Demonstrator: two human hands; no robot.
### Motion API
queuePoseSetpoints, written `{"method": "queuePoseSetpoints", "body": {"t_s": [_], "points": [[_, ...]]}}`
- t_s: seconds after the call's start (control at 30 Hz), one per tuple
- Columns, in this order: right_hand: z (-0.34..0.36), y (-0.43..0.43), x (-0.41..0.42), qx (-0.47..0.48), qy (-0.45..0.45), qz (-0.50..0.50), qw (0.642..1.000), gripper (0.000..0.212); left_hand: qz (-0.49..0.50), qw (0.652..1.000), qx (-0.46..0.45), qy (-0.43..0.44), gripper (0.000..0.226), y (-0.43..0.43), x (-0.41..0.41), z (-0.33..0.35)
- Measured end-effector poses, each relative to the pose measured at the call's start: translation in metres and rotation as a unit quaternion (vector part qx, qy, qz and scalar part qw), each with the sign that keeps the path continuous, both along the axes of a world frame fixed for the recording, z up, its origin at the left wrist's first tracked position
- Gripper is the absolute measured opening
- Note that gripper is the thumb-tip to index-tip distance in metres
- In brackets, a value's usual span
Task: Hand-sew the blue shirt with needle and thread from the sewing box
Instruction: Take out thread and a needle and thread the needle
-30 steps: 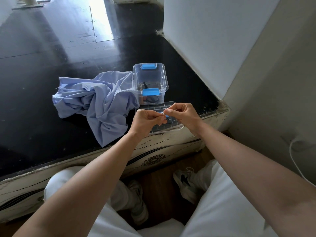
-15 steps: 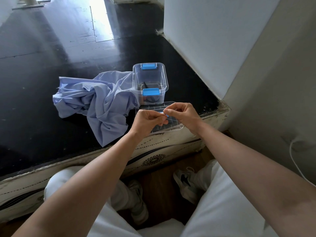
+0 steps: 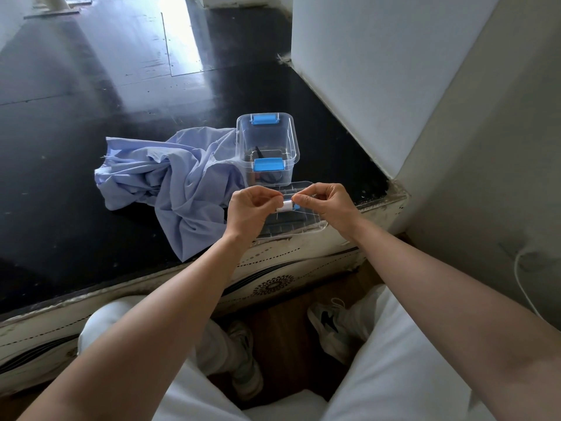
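The crumpled blue shirt (image 3: 173, 183) lies on the black table, one corner hanging over the front edge. To its right stands the clear sewing box (image 3: 267, 141) with blue latches, dark items inside. Its clear lid (image 3: 303, 220) lies flat at the table's edge. Above the lid a small white thread spool (image 3: 287, 205) with a blue end sits between my hands. My left hand (image 3: 250, 209) holds the spool, fingers curled. My right hand (image 3: 326, 203) pinches a thin thread drawn from the spool. I cannot make out a needle.
The black table (image 3: 91, 123) stretches left and back. A white wall block (image 3: 379, 71) and a grey wall close off the right side. My white-trousered legs and shoes (image 3: 331, 326) are below the table edge. A white cable (image 3: 522, 284) hangs on the right wall.
My hands have drawn slightly apart, exposing the white spool and a stretch of thread between them. Shirt, box and lid have not moved.
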State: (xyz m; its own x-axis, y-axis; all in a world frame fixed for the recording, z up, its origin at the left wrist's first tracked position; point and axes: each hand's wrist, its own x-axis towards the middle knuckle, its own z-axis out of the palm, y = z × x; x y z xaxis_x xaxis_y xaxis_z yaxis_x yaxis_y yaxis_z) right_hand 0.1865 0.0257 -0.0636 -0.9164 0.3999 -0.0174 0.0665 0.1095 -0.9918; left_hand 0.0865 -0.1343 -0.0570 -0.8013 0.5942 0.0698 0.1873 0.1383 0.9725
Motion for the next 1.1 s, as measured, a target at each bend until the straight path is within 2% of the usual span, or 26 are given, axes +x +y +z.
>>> {"method": "queuePoseSetpoints", "body": {"t_s": [0.3, 0.57, 0.8, 0.93, 1.1], "points": [[0.003, -0.0002, -0.0038, 0.021, -0.017, 0.015, 1.0, 0.004, -0.032, 0.991, -0.043, 0.122, 0.013, 0.0029, -0.0031, -0.0037], [0.0044, -0.0009, -0.0017, 0.033, -0.032, 0.02, 0.999, 0.008, -0.009, 0.984, -0.063, 0.165, 0.005, 0.0065, -0.0016, -0.0062], [0.0039, -0.0012, 0.001, 0.026, -0.02, 0.029, 0.999, 0.003, 0.002, 0.991, -0.058, 0.118, 0.004, 0.0072, -0.001, -0.0092], [0.0014, -0.0001, 0.0009, 0.024, -0.015, 0.026, 0.999, 0.007, -0.004, 0.996, -0.029, 0.087, 0.007, 0.0042, -0.0009, -0.0083], [0.0004, 0.0006, 0.001, 0.025, -0.023, 0.02, 0.999, 0.013, -0.012, 0.993, -0.019, 0.118, 0.015, 0.0007, -0.0022, -0.0084]]}}
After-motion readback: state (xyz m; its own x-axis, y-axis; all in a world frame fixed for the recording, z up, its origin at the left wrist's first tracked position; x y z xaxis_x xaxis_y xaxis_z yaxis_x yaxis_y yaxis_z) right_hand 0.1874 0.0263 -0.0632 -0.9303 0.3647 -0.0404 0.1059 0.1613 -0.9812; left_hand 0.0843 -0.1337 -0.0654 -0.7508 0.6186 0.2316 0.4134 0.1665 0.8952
